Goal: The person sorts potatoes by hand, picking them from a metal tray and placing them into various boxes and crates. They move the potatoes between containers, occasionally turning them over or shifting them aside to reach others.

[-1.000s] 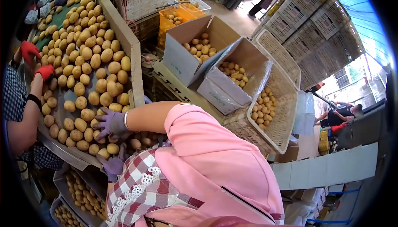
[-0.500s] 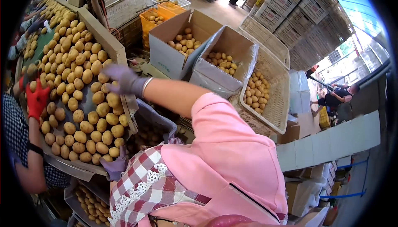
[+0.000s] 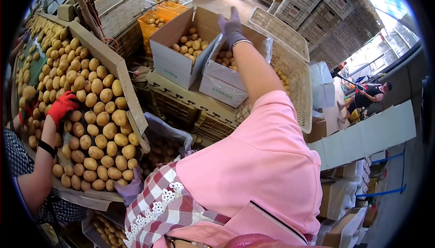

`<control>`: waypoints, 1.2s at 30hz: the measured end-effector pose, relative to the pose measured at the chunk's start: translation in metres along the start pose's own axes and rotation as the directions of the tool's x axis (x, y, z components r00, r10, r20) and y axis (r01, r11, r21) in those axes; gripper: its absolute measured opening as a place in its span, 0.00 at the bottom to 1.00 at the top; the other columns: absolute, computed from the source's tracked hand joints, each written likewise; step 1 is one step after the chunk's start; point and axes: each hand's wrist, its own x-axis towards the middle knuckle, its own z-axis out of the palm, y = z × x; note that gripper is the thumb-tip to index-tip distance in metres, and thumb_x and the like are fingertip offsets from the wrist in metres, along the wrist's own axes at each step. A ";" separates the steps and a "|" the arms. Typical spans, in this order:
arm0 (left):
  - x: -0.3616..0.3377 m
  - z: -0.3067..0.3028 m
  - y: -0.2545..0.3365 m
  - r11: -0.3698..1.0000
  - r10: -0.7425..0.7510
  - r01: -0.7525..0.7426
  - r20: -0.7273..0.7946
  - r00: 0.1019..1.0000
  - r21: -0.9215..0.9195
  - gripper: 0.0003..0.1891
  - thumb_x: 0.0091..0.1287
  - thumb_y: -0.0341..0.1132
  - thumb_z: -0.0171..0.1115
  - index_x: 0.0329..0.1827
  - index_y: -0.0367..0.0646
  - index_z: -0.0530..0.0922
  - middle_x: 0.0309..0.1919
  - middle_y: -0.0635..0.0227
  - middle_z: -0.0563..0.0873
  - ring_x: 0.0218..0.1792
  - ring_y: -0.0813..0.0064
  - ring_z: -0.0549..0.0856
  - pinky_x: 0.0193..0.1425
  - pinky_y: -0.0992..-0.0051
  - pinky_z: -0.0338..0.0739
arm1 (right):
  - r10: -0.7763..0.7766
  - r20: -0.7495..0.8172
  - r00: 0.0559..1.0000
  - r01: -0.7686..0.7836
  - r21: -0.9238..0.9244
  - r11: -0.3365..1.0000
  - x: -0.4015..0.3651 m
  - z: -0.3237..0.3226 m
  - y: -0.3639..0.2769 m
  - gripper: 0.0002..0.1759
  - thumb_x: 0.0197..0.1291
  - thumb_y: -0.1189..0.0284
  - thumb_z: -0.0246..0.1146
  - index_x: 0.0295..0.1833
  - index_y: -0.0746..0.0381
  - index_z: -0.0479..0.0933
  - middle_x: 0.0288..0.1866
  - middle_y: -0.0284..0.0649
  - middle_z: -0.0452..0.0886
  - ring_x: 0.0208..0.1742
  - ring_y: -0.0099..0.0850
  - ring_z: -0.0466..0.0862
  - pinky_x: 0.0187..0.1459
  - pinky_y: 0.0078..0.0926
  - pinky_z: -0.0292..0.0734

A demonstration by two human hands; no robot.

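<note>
My right hand, in a grey-purple glove, is over the white-lined cardboard box with its fingers apart and no potato visible in it. Potatoes lie in that box. At the lower edge of the sorting table, my left hand, gloved alike, rests beside the heaped potatoes; its fingers look spread and hold nothing visible. Another cardboard box with potatoes stands left of the lined one.
A co-worker's red-gloved hand is among the potatoes at left. A white crate stands right of the boxes, an orange-lined crate behind them. A lined bin is below the table edge. Stacked crates rise at back right.
My right hand has swung from the potatoes on the table over to the lined box. My left hand stays by the table edge. The co-worker's red glove has shifted right. The view has turned slightly.
</note>
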 end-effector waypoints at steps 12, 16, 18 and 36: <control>0.002 -0.002 0.002 1.000 0.010 -0.010 -0.006 1.000 -0.023 0.61 0.41 0.71 0.67 0.73 0.41 0.53 0.70 0.60 0.56 0.66 0.57 0.60 0.71 0.58 0.58 | 0.100 0.042 0.994 -0.108 0.236 0.966 -0.008 0.026 0.012 0.41 0.54 0.65 0.65 0.70 0.71 0.58 0.62 0.57 0.72 0.61 0.44 0.75 0.61 0.31 0.70; 0.003 -0.002 0.001 0.998 0.004 -0.004 0.003 1.000 -0.058 0.61 0.41 0.70 0.68 0.73 0.41 0.54 0.70 0.60 0.56 0.66 0.57 0.60 0.71 0.58 0.58 | -0.441 0.309 0.843 0.335 0.342 0.878 -0.085 0.085 -0.070 0.34 0.55 0.70 0.65 0.65 0.69 0.63 0.57 0.55 0.75 0.62 0.42 0.74 0.63 0.33 0.68; 0.002 -0.004 -0.001 0.997 0.006 -0.005 0.005 1.000 -0.075 0.61 0.40 0.70 0.68 0.72 0.41 0.54 0.70 0.60 0.56 0.66 0.57 0.60 0.71 0.58 0.58 | -0.595 0.434 0.677 0.493 0.332 0.804 -0.125 0.081 -0.140 0.35 0.54 0.66 0.65 0.66 0.67 0.63 0.60 0.59 0.72 0.67 0.48 0.69 0.66 0.36 0.64; -0.016 -0.003 -0.011 0.966 -0.111 0.120 0.050 0.993 -0.228 0.59 0.40 0.69 0.68 0.72 0.41 0.55 0.70 0.60 0.56 0.66 0.57 0.60 0.70 0.58 0.58 | -0.774 0.607 -0.181 0.629 0.676 0.384 -0.468 0.152 -0.208 0.36 0.54 0.50 0.56 0.69 0.50 0.66 0.73 0.41 0.60 0.76 0.54 0.51 0.68 0.71 0.37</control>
